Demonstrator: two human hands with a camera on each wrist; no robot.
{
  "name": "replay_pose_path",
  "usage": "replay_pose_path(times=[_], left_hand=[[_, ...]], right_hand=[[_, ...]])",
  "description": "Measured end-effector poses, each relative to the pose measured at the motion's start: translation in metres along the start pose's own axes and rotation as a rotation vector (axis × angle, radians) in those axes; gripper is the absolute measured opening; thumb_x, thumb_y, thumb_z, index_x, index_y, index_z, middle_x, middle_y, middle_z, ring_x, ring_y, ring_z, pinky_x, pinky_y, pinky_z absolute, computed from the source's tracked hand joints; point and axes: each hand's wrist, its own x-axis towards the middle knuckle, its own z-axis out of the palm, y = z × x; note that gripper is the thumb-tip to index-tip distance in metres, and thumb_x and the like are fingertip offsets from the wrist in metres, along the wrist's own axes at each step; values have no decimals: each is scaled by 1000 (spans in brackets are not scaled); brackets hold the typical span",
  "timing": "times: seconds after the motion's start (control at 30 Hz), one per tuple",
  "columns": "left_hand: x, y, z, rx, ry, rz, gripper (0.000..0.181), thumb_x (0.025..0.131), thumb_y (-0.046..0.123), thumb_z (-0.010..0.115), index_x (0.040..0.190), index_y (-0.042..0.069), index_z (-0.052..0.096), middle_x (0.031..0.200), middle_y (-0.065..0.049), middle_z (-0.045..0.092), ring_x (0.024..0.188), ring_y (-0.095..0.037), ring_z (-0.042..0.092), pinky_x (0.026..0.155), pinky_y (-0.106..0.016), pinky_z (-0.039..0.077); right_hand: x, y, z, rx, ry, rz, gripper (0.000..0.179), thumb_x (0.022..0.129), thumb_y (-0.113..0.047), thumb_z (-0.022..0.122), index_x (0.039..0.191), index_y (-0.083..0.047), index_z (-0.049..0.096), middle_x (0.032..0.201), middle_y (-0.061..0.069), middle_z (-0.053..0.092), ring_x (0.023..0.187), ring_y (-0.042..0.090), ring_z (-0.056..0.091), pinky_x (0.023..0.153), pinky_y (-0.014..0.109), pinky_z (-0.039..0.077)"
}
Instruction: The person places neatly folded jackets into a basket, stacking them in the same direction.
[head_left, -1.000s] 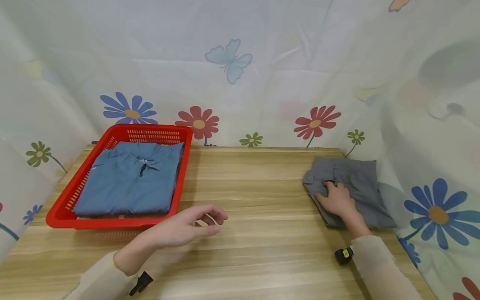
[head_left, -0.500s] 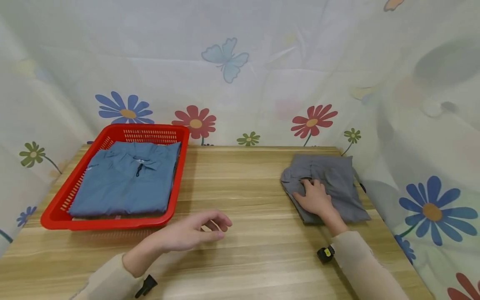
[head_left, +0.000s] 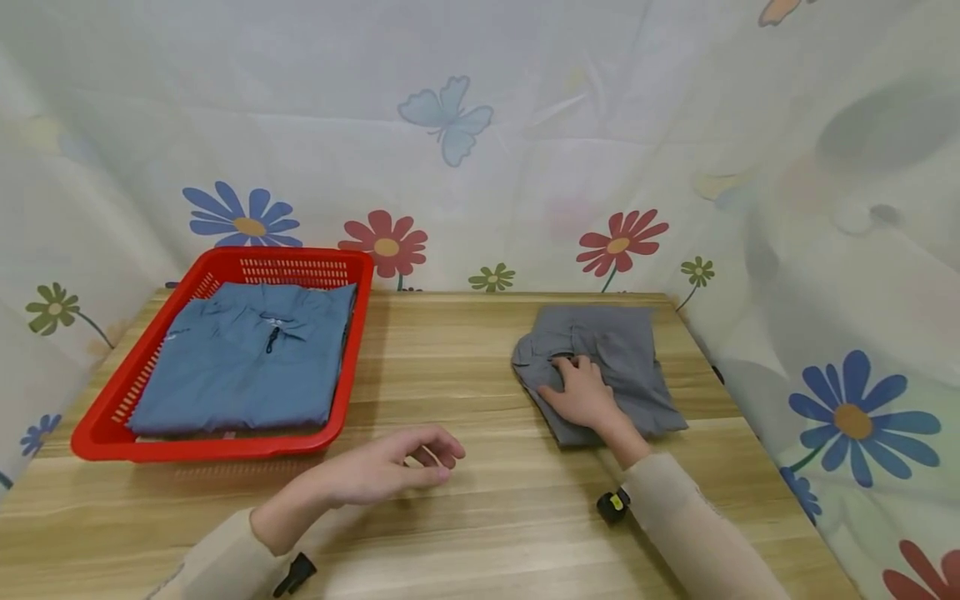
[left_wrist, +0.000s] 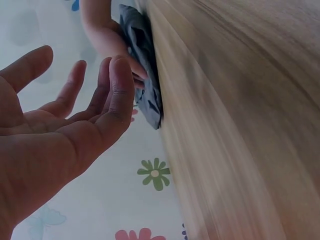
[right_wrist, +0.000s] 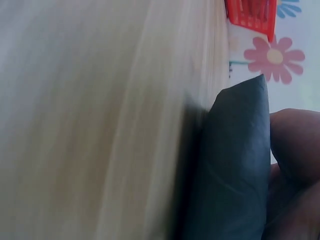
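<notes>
A folded grey garment (head_left: 618, 354) lies on the right half of the wooden table; its exact kind is unclear from the folds. On top of it, towards its left side, my right hand (head_left: 585, 396) presses with spread fingers. The right wrist view shows the garment's near edge (right_wrist: 232, 165) close up, with part of the right hand (right_wrist: 297, 150) behind it. My left hand (head_left: 390, 467) hovers over the table near the basket's front right corner, its fingers relaxed and holding nothing. In the left wrist view the left hand's palm and loosely bent fingers (left_wrist: 117, 95) are visible.
A red plastic basket (head_left: 352, 358) stands on the left of the table (head_left: 450, 367). Inside it lies a folded blue top (head_left: 247, 362) with a black zip pull, over other cloth. A flower-print curtain (head_left: 300, 150) hangs behind and along both sides.
The right hand has slid the grey garment left across the table, away from the right edge. My left hand has barely moved. The view has turned slightly to the right.
</notes>
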Motion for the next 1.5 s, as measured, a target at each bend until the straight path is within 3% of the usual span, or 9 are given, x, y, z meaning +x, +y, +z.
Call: replay_pose_path(times=[0.37,0.63,0.8,0.93,1.03,1.13,1.2,1.33,1.5], left_hand=[[2,-6,-1,-19,10,-24,32,105,20,61,133,4,60,124,-13,62,112,-26,58,88,-39,51],[7,-10,-3,-50,67,-55,35,105,23,62,133,2,59,123,-16,60,110,-28,58,86,-48,51],[12,-13,-3,-53,131,-95,41,103,24,64,136,1,56,133,-18,57,118,-30,56,91,-47,52],[16,-13,-2,-57,187,-130,46,103,23,64,141,0,53,141,-20,51,124,-34,53,91,-47,53],[20,-13,0,-73,236,-160,51,102,22,66,145,-1,50,143,-22,49,127,-37,51,91,-49,53],[27,-14,2,-77,289,-185,57,101,22,67,149,-2,46,145,-25,49,131,-40,49,96,-51,51],[33,-15,3,-84,315,-204,61,101,22,67,151,-4,43,146,-27,48,133,-42,47,100,-53,49],[49,-16,4,-104,344,-237,70,100,23,67,154,-8,35,150,-30,44,136,-43,45,107,-53,44],[69,-18,4,-216,361,-261,74,101,22,65,157,-9,26,155,-31,37,141,-43,40,107,-52,44]], right_hand=[[9,-48,18,52,-36,-99,55,102,-35,64,147,-6,54,143,27,42,132,44,41,98,61,45],[13,-69,23,93,-58,-158,52,101,-33,65,144,-4,57,138,25,49,130,42,47,101,54,45],[12,-72,18,150,-79,-209,49,102,-32,64,142,-3,58,138,20,56,129,35,52,104,50,45],[9,-64,7,228,-24,-235,42,102,-26,66,136,-3,62,129,16,64,112,28,62,92,47,51],[7,-52,-4,258,121,-236,37,98,-19,71,129,-1,65,116,16,68,95,26,66,81,46,54],[8,-35,-15,244,285,-196,37,93,-13,74,124,3,63,112,20,66,96,32,64,83,47,52],[11,-22,-21,221,332,-138,43,92,-14,75,125,6,59,115,25,62,105,38,60,89,51,50],[14,2,-30,161,256,-41,55,97,-25,72,131,14,53,123,33,58,113,45,57,94,56,48],[18,19,-32,178,156,-44,43,100,-30,69,114,10,65,104,24,68,89,34,64,77,46,54]])
